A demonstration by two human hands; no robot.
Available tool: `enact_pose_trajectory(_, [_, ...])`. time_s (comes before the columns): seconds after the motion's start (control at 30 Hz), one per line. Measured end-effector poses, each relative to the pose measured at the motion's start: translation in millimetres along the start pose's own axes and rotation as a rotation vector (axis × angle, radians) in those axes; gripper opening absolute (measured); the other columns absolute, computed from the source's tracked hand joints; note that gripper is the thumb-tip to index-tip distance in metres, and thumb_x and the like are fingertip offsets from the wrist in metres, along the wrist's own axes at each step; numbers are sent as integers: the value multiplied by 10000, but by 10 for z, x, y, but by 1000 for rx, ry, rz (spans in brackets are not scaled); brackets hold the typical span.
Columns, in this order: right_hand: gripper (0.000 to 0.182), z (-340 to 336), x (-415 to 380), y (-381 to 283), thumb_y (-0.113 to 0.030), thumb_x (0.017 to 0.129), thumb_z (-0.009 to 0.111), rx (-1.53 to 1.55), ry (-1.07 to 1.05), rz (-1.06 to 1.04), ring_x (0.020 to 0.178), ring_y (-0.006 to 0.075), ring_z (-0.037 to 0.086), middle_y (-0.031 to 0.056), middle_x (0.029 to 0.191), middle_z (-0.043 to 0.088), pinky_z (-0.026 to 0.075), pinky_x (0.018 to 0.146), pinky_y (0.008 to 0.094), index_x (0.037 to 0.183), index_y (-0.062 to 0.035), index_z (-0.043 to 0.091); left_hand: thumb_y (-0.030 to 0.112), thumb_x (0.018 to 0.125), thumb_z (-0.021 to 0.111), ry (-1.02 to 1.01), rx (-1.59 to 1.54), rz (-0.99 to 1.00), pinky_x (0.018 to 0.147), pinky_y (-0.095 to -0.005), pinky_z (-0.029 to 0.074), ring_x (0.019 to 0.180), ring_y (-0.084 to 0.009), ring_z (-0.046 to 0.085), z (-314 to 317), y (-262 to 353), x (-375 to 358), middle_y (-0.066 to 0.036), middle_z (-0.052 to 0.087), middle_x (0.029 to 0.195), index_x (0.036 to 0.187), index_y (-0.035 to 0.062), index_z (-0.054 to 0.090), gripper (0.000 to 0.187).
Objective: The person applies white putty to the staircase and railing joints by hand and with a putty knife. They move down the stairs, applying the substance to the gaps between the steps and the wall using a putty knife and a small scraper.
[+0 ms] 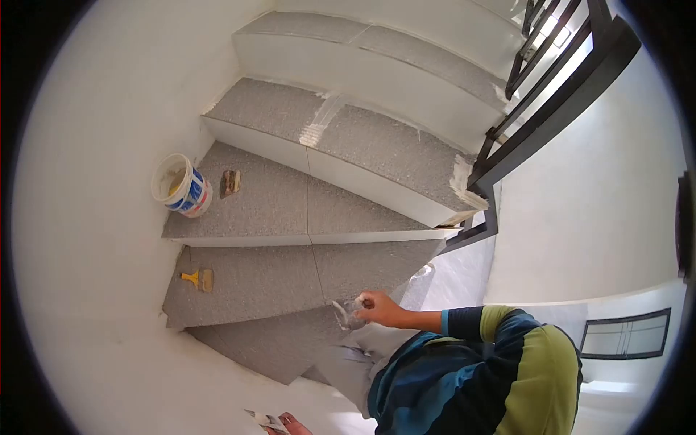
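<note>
My right hand (378, 310) is closed on a small greyish flat piece (349, 314) with white paste along its edge; its exact kind is hard to make out. It is at the front edge of a grey speckled stair tread (250, 279). Low in the picture, my left hand (293, 425), partly cut off by the frame, grips a flat scraper-like tool (267, 419) with whitish smears. A yellow-handled paintbrush (198, 279) lies on that same tread, toward the wall.
A white bucket (190, 190) with blue and red markings stands on the step above, beside a brown-and-pale block-like thing (230, 183). White filler (319, 123) marks a joint on a higher tread. A dark metal railing (551, 109) runs along the right; a white wall (94, 188) borders the left.
</note>
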State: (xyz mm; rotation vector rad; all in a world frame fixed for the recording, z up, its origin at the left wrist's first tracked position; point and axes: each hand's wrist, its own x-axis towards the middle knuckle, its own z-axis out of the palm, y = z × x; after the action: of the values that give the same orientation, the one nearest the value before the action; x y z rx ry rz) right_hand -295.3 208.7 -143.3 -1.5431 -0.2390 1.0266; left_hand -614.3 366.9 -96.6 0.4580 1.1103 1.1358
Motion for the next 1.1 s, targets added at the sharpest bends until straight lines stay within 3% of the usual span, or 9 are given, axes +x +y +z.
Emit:
enact_pose_trajectory(0.13, [248,242,57,-269,-210,747,663,-299,-25,-130,614,97,447,27,699,511,385,515,270,832,-11,543,240,916,440,2,-51,-61,739,-284,409,750,-136,481,376,386,85,-39,536,998,1169,35,480,328])
enact_pose_trajectory(0.23, [264,429,160,-456,-229,746,658,-207,-4,-119,611,106,451,34,684,505,367,527,281,835,-9,542,220,912,448,-149,-75,-107,735,-295,421,745,-149,484,504,466,536,-49,537,1014,1171,32,478,322])
enact_pose_trajectory(0.37, [248,561,291,-696,-230,758,650,-176,200,-74,622,100,458,25,699,518,382,555,271,843,-23,541,204,905,455,-160,60,-98,739,-321,437,792,-163,497,1076,533,1227,-55,536,1053,1163,31,481,312])
enact_pose_trajectory(0.43, [244,656,191,-837,-224,764,646,-93,291,32,630,96,466,24,710,526,388,563,265,853,-24,539,292,897,459,-265,91,-202,835,-387,413,1058,-210,456,1225,584,1654,-89,429,1265,1286,58,396,458])
enact_pose_trajectory(0.67, [193,903,-136,-1554,-137,785,643,120,473,-8,688,116,548,53,766,568,478,552,262,881,0,547,283,891,477,-425,84,-414,843,-385,419,1081,-207,464,2363,1195,2042,-70,454,1249,1297,89,387,459])
enact_pose_trajectory(0.73, [190,905,-320,-1722,-129,784,650,160,554,0,688,109,545,43,765,568,471,569,261,884,2,553,255,901,472,-505,146,-460,823,-394,450,1006,-212,504,2571,1265,2154,-61,502,1164,1211,75,446,360])
enact_pose_trajectory(0.87, [144,705,-662,-1932,-103,774,644,181,827,-84,634,91,539,35,721,565,446,553,238,857,-17,562,281,904,456,-733,390,-420,865,-387,439,1039,-213,501,2982,1134,2186,-82,494,1182,1232,75,429,389])
enact_pose_trajectory(1.0, [139,495,-825,-2245,-104,779,625,223,1019,-94,654,86,537,29,740,571,453,569,230,860,-12,559,232,910,417,-866,366,-654,917,-370,413,1093,-221,489,3947,1028,1642,-94,491,1189,1248,36,401,391])
enact_pose_trajectory(1.1, [130,290,-758,-2431,-82,778,601,262,1078,-106,672,79,531,27,764,569,433,578,219,875,-11,554,211,911,396,-998,491,-687,927,-362,407,1080,-221,502,4516,878,1352,-112,495,1184,1249,12,387,392])
